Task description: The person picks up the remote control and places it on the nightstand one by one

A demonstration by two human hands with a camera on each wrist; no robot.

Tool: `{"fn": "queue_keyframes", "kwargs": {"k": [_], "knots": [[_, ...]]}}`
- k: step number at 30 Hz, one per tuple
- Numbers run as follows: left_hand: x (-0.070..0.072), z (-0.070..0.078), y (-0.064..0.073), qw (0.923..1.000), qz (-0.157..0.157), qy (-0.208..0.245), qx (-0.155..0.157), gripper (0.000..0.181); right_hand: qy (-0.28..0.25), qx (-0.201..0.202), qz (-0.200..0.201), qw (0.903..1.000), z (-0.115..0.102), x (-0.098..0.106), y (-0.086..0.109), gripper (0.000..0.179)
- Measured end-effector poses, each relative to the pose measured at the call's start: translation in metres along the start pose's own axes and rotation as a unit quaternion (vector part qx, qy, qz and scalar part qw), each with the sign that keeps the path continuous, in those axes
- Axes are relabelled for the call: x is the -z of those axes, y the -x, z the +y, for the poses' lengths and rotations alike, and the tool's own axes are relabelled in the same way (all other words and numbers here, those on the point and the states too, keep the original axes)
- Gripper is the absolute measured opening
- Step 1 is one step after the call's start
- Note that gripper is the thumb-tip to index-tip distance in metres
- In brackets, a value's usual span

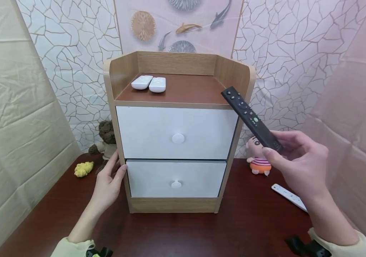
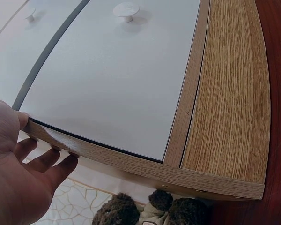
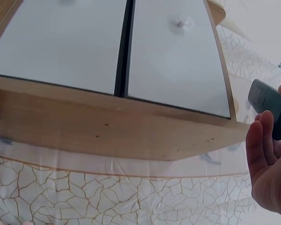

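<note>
A black remote control (image 1: 252, 119) with several buttons is held in my right hand (image 1: 303, 166), pinched at its lower end between thumb and fingers. It slants up and left, overlapping the right side of the wooden cabinet (image 1: 173, 205) in the head view. In the right wrist view the remote's end (image 3: 267, 101) shows beside the fingers. My left hand (image 1: 107, 184) rests on the cabinet's left side, thumb at the front edge and fingertips along the outer side, as the left wrist view shows. Both white drawers, the upper (image 1: 144, 132) and the lower (image 1: 151, 178), are closed.
Two white remote-like devices (image 1: 157, 85) lie on the cabinet's brown top. A white remote (image 1: 288, 196) lies on the dark red table (image 1: 170, 235) at right, near a striped plush toy (image 1: 260, 164). Left of the cabinet are a brown bear (image 1: 107, 132) and a yellow lump (image 1: 84, 169).
</note>
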State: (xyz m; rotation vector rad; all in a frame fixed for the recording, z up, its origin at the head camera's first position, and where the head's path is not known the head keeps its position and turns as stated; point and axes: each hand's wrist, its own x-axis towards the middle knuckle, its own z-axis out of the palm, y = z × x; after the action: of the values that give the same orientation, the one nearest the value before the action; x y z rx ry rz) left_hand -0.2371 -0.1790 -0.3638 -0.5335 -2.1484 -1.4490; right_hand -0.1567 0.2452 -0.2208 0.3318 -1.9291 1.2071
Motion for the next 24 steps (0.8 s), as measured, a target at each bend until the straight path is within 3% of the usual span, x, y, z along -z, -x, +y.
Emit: {"fn": "queue_keyframes", "kwargs": {"k": [24], "knots": [[0.0,0.001,-0.001,1.0,-0.003,-0.003,0.005,0.057,0.04,0.031,-0.017,0.9986,-0.016,-0.023,-0.029,0.029]]}}
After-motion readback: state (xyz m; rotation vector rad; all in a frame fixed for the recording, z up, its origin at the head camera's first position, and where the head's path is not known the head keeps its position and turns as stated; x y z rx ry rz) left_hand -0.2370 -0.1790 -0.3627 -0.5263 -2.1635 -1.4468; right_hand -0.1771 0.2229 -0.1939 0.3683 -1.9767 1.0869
